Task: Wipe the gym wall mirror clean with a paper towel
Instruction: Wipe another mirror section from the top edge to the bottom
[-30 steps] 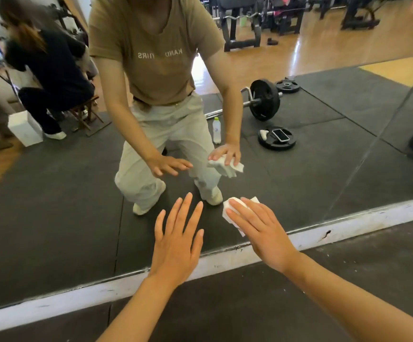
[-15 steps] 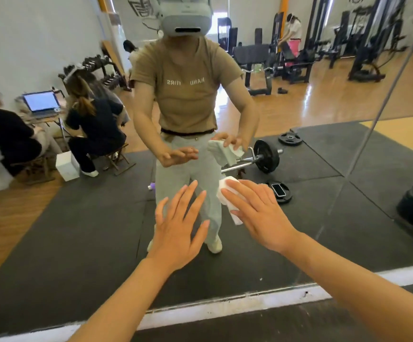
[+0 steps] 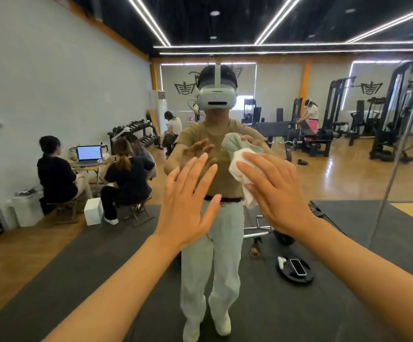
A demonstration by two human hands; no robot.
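My right hand [image 3: 278,191] presses a crumpled white paper towel [image 3: 241,172] flat against the large gym wall mirror [image 3: 52,77], fingers straight and spread over the wad, which bulges out past my fingertips at about chest height of my reflection. My left hand [image 3: 188,206] is raised just beside it, fingers straight and fanned apart, holding nothing; whether its palm touches the glass I cannot tell. The 2 hands are near each other but not touching. In the mirror, behind my reflected figure, a black round weight plate [image 3: 295,270] lies on the dark rubber floor mat [image 3: 77,267] with a smartphone [image 3: 298,267] resting on it, and an open laptop [image 3: 89,154] glows further left.
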